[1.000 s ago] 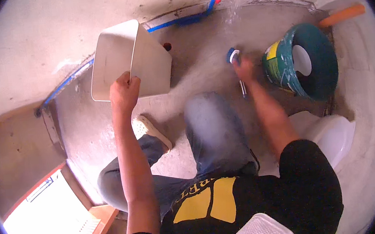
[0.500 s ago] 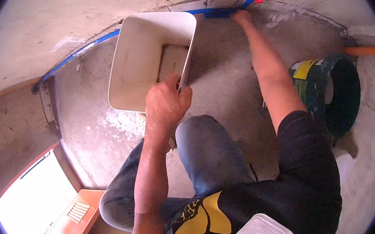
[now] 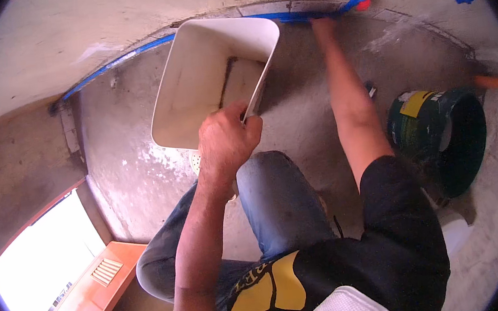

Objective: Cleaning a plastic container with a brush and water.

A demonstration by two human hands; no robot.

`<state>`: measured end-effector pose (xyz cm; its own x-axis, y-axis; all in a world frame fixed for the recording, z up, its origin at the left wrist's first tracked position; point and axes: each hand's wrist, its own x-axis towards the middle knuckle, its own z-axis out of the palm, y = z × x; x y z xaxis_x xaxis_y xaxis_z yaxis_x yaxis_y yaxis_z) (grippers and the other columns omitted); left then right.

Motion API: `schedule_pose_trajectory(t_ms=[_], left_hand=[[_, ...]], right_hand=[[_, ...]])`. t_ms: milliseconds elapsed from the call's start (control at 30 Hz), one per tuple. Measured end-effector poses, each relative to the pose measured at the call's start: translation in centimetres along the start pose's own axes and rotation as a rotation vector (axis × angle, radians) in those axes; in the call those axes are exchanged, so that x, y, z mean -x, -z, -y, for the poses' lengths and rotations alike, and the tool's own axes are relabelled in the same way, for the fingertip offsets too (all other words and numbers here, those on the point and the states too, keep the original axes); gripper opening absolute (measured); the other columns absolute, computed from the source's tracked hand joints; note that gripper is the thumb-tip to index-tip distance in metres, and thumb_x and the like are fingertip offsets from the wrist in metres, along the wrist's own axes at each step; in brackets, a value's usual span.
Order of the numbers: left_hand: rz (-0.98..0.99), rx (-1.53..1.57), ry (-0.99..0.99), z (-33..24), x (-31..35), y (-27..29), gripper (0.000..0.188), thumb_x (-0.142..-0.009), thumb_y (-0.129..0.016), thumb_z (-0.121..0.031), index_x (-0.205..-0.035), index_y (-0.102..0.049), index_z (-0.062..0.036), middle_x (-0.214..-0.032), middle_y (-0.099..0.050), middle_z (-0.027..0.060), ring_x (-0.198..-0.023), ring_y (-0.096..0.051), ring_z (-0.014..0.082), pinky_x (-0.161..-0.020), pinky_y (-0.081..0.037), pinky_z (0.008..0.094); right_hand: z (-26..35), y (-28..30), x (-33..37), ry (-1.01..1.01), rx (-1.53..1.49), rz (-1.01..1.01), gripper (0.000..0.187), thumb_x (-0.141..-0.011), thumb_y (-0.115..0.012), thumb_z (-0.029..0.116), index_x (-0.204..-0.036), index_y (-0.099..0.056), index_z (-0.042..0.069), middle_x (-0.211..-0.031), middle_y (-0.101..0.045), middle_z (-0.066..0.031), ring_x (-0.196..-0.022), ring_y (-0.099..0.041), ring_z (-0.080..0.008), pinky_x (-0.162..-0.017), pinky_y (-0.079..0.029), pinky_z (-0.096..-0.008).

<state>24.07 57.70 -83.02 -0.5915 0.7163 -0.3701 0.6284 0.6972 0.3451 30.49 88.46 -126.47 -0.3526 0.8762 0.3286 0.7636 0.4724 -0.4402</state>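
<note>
My left hand point(image 3: 228, 139) is closed on the near right edge of a white, square-mouthed bin point(image 3: 185, 95). The bin is tilted with its mouth toward me, and a dark brown stain runs along its bottom. My right arm stretches to the far wall, where my right hand point(image 3: 325, 26) is low against a blue pipe point(image 3: 146, 46) along the wall's base. The fingers seem closed, with a dark blue patch beside them; what they hold is too small and blurred to make out. A red piece point(image 3: 364, 5) sits on the pipe near that hand.
A roll of dark green material point(image 3: 407, 130) with a yellow label lies on the concrete floor point(image 3: 118, 126) at right, an orange pipe point(image 3: 493, 82) behind it. A wooden door point(image 3: 106, 272) with a louvred vent stands open at lower left. A white item point(image 3: 454, 231) rests beside my right side.
The view has shifted slightly, so the scene sits further right. My right hand has moved a little left along the pipe. My left hand keeps its grip on the bin.
</note>
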Motion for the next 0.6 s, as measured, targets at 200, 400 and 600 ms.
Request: schedule_pose_trajectory(t_ms=[200, 400, 600], left_hand=[[-0.15, 0.147, -0.183, 0.7, 1.7, -0.7, 0.022, -0.075, -0.06, -0.017, -0.088, -0.065, -0.0007, -0.073, -0.064, 0.0206, -0.07, -0.065, 0.0343, -0.067, -0.051, 0.0429], [-0.408, 0.492, -0.297, -1.3, 0.3, 0.0, 0.028, -0.081, -0.068, -0.02, -0.098, -0.063, 0.0016, -0.076, -0.066, 0.0117, -0.067, -0.063, 0.0165, -0.064, -0.05, 0.0307], [-0.501, 0.405, -0.451, -9.7, -3.0, 1.8, 0.031, -0.081, -0.069, -0.025, -0.1, -0.064, -0.0013, -0.074, -0.065, 0.0094, -0.066, -0.062, 0.0163, -0.065, -0.05, 0.03]], right_hand=[[2.1, 22.6, -3.5, -0.43, -0.178, -0.197, 0.02, -0.074, -0.068, 0.013, -0.089, -0.06, 0.004, -0.087, -0.067, -0.018, -0.087, -0.065, -0.0368, -0.076, -0.05, -0.0463], [-0.7, 31.3, -5.4, -0.227, 0.209, 0.047, 0.023, -0.08, -0.061, 0.011, -0.1, -0.061, 0.001, -0.092, -0.065, -0.0223, -0.088, -0.064, -0.0403, -0.078, -0.051, -0.0469], [-3.7, 28.5, 2.6, -0.284, 0.174, 0.147, 0.033, -0.081, -0.062, 0.017, -0.111, -0.056, 0.004, -0.101, -0.064, -0.0204, -0.096, -0.061, -0.039, -0.081, -0.049, -0.0489]])
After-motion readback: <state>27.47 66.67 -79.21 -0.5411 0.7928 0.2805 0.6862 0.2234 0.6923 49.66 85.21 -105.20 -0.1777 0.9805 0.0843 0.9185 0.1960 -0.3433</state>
